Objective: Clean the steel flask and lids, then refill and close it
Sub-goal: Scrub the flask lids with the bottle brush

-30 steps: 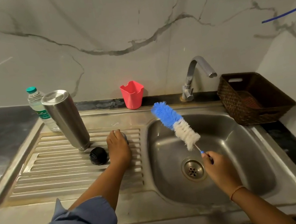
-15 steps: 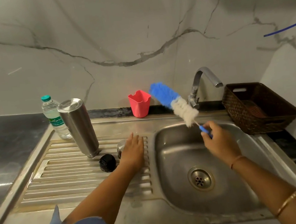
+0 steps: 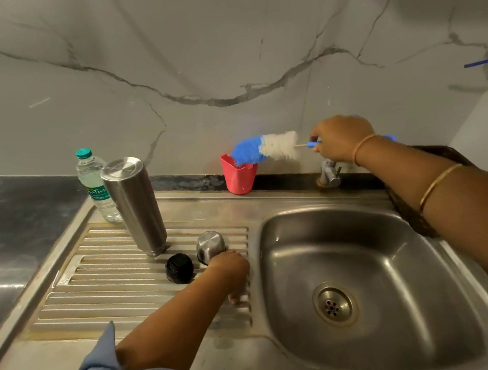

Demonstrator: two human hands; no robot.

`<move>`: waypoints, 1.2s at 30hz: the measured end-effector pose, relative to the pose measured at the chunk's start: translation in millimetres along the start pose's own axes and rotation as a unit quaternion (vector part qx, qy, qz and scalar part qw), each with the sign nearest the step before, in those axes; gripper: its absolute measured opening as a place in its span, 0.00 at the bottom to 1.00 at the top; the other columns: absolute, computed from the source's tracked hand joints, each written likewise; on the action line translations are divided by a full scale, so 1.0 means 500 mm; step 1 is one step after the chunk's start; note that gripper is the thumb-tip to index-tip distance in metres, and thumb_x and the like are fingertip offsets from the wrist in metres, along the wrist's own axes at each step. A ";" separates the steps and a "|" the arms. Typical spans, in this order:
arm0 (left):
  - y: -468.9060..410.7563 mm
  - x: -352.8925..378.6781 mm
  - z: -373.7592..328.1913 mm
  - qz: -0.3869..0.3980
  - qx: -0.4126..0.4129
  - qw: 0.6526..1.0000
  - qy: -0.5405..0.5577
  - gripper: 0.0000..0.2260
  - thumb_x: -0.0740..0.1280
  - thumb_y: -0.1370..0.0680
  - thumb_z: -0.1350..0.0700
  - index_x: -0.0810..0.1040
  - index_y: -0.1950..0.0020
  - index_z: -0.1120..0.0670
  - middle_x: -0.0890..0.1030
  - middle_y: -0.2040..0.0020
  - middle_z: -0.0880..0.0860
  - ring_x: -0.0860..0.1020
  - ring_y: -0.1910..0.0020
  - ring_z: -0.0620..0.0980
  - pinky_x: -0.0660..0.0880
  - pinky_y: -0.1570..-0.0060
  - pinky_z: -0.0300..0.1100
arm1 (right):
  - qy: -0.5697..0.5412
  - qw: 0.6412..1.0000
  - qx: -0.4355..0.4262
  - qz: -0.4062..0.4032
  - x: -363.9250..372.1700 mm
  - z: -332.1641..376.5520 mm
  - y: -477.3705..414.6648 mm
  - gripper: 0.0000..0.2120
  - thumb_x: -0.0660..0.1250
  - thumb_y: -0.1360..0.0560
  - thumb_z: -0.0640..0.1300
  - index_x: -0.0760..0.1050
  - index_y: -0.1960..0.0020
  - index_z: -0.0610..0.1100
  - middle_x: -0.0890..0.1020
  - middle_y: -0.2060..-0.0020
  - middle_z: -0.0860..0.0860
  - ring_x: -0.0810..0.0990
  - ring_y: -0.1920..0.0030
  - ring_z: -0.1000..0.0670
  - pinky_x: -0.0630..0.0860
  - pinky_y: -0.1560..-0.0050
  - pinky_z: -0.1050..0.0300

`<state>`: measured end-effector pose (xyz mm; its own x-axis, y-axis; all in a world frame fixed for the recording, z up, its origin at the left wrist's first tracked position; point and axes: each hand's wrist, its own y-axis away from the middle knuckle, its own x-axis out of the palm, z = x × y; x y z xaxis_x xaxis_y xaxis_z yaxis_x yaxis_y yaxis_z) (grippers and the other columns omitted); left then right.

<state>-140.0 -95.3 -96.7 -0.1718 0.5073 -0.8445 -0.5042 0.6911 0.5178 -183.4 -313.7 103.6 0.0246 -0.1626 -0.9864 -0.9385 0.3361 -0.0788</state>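
The right grip pinches the brush by its handle, bristles level over the red cup. The left grip rests on the drainboard beside the steel lid and black lid; whether its fingers curl I cannot tell. The flask stands behind them.

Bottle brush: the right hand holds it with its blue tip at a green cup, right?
Not quite. The head view shows the right hand holding the bottle brush with its blue tip at a red cup, not a green one.
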 end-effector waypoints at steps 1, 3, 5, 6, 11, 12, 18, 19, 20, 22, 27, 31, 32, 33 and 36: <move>-0.002 -0.001 -0.003 -0.010 -0.006 1.000 0.002 0.22 0.71 0.26 0.55 0.73 0.33 0.58 0.72 0.32 0.57 0.70 0.33 0.57 0.67 0.32 0.49 | 0.032 0.999 -0.007 -0.004 -0.009 0.003 -0.014 0.09 0.62 0.22 0.43 0.78 0.46 0.45 0.81 0.55 0.45 0.74 0.60 0.47 0.65 0.62 0.57; -0.007 0.002 -0.007 -0.019 -0.017 1.000 0.006 0.21 0.70 0.25 0.56 0.73 0.33 0.59 0.72 0.32 0.58 0.70 0.33 0.57 0.67 0.33 0.49 | 0.105 0.994 -0.019 -0.020 -0.027 0.015 -0.043 0.08 0.63 0.23 0.44 0.78 0.47 0.45 0.80 0.56 0.46 0.74 0.60 0.46 0.66 0.59 0.55; -0.013 0.005 -0.010 -0.021 -0.018 1.000 0.009 0.19 0.68 0.24 0.57 0.73 0.33 0.59 0.72 0.33 0.58 0.70 0.33 0.57 0.67 0.34 0.49 | 0.181 0.982 -0.021 -0.043 -0.043 0.035 -0.069 0.05 0.63 0.23 0.42 0.77 0.51 0.44 0.77 0.62 0.47 0.73 0.62 0.45 0.67 0.50 0.50; -0.016 0.006 -0.011 -0.022 -0.019 1.000 0.011 0.18 0.68 0.23 0.58 0.73 0.34 0.59 0.73 0.33 0.58 0.70 0.33 0.57 0.67 0.34 0.48 | 0.211 0.975 -0.020 -0.060 -0.049 0.046 -0.082 0.05 0.63 0.24 0.39 0.76 0.56 0.43 0.74 0.67 0.47 0.71 0.64 0.45 0.66 0.44 0.47; -0.028 0.015 -0.009 -0.030 -0.028 0.999 0.008 0.19 0.69 0.24 0.57 0.73 0.34 0.59 0.73 0.34 0.58 0.70 0.34 0.57 0.66 0.33 0.49 | 0.287 0.945 -0.050 -0.150 -0.060 0.091 -0.141 0.10 0.60 0.25 0.34 0.72 0.64 0.41 0.73 0.70 0.47 0.74 0.54 0.42 0.47 0.31 0.30; -0.030 0.015 -0.009 -0.030 -0.029 0.999 0.007 0.18 0.68 0.24 0.57 0.73 0.34 0.59 0.73 0.34 0.59 0.70 0.34 0.57 0.66 0.33 0.49 | 0.293 0.942 -0.052 -0.157 -0.057 0.097 -0.156 0.09 0.60 0.25 0.34 0.76 0.60 0.41 0.77 0.65 0.46 0.75 0.49 0.41 0.45 0.31 0.30; -0.032 0.011 -0.006 -0.043 -0.032 0.998 0.016 0.20 0.69 0.24 0.57 0.73 0.33 0.59 0.73 0.34 0.58 0.70 0.33 0.56 0.64 0.33 0.47 | 0.283 0.943 -0.068 -0.159 -0.029 0.135 -0.244 0.12 0.58 0.25 0.33 0.79 0.49 0.40 0.80 0.55 0.45 0.73 0.42 0.39 0.44 0.33 0.27; -0.030 0.011 -0.004 -0.048 -0.029 0.998 0.020 0.20 0.69 0.24 0.57 0.72 0.33 0.58 0.73 0.33 0.57 0.70 0.33 0.56 0.64 0.33 0.46 | 0.282 0.944 -0.076 -0.155 -0.022 0.141 -0.256 0.12 0.59 0.25 0.33 0.79 0.49 0.40 0.80 0.55 0.45 0.73 0.42 0.39 0.44 0.33 0.27; -0.030 0.011 -0.003 -0.052 -0.028 0.998 0.026 0.19 0.69 0.24 0.57 0.72 0.33 0.58 0.73 0.34 0.57 0.70 0.34 0.56 0.64 0.34 0.46 | 0.281 0.943 -0.083 -0.157 -0.016 0.146 -0.265 0.12 0.59 0.25 0.32 0.79 0.49 0.40 0.80 0.56 0.45 0.72 0.42 0.39 0.44 0.33 0.27; -0.031 0.013 0.002 -0.058 -0.028 0.997 0.040 0.18 0.68 0.23 0.57 0.73 0.34 0.57 0.74 0.34 0.57 0.71 0.34 0.55 0.64 0.34 0.45 | 0.273 0.944 -0.092 -0.163 -0.003 0.150 -0.286 0.12 0.59 0.26 0.31 0.79 0.50 0.39 0.79 0.55 0.45 0.72 0.42 0.39 0.43 0.33 0.28; -0.026 0.016 0.007 -0.079 -0.023 0.995 0.059 0.16 0.64 0.22 0.59 0.73 0.34 0.59 0.73 0.34 0.58 0.71 0.35 0.56 0.65 0.36 0.46 | 0.225 0.953 -0.111 -0.168 0.021 0.134 -0.331 0.12 0.59 0.25 0.32 0.79 0.46 0.37 0.77 0.49 0.42 0.67 0.37 0.38 0.45 0.33 0.27; -0.027 0.017 0.004 -0.068 -0.030 0.995 0.065 0.18 0.66 0.23 0.60 0.72 0.33 0.59 0.72 0.33 0.58 0.70 0.34 0.57 0.66 0.35 0.46 | 0.153 0.961 -0.151 -0.173 0.048 0.115 -0.357 0.12 0.58 0.24 0.33 0.77 0.43 0.36 0.70 0.38 0.39 0.60 0.31 0.38 0.53 0.32 0.31; -0.027 0.017 0.003 -0.060 -0.033 0.995 0.065 0.19 0.67 0.23 0.60 0.71 0.33 0.59 0.71 0.33 0.58 0.70 0.34 0.57 0.66 0.35 0.47 | 0.136 0.961 -0.164 -0.179 0.055 0.112 -0.361 0.13 0.58 0.24 0.32 0.76 0.42 0.35 0.67 0.34 0.38 0.58 0.29 0.37 0.55 0.32 0.34; -0.027 0.016 0.002 -0.054 -0.035 0.996 0.065 0.20 0.68 0.24 0.60 0.71 0.33 0.60 0.71 0.33 0.59 0.70 0.34 0.57 0.66 0.35 0.47 | 0.118 0.960 -0.177 -0.184 0.060 0.109 -0.362 0.13 0.58 0.24 0.31 0.74 0.41 0.35 0.62 0.30 0.39 0.55 0.27 0.37 0.57 0.32 0.35; -0.026 0.016 0.002 -0.045 -0.037 0.995 0.075 0.22 0.70 0.25 0.59 0.71 0.32 0.59 0.71 0.33 0.58 0.70 0.35 0.57 0.68 0.36 0.48 | 0.096 0.957 -0.202 -0.185 0.065 0.103 -0.356 0.20 0.58 0.24 0.29 0.68 0.34 0.36 0.53 0.25 0.41 0.48 0.25 0.36 0.56 0.30 0.36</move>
<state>-133.9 -99.5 -110.1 -0.2451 0.3591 -0.9005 -0.5838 0.6870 0.4328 2.0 -331.0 78.0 0.3533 -0.3811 -0.8544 -0.9354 -0.1566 -0.3170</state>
